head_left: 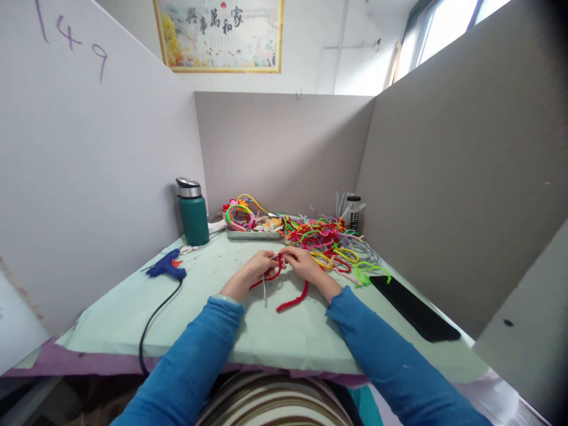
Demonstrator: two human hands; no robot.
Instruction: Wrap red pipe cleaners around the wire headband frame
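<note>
My left hand (261, 266) and my right hand (300, 261) meet over the middle of the table, fingertips close together. Between them runs a red pipe cleaner (280, 264), pinched by my right fingers, with one length trailing below my left hand. A thin pale grey pipe cleaner (265, 290) is gripped in my left fingers and its end hangs down. Below my right hand a curved red piece (295, 303) reaches toward the tabletop; whether it joins the red one in my fingers is hidden by the hand.
Behind my hands lies a heap of colourful pipe cleaners (317, 232) beside a metal tray (255, 235) of small pieces. A green bottle (194, 220) and a blue glue gun (167, 265) with a black cord are at left. A black flat object (412, 307) lies at right. Grey partitions (284, 148) enclose the table.
</note>
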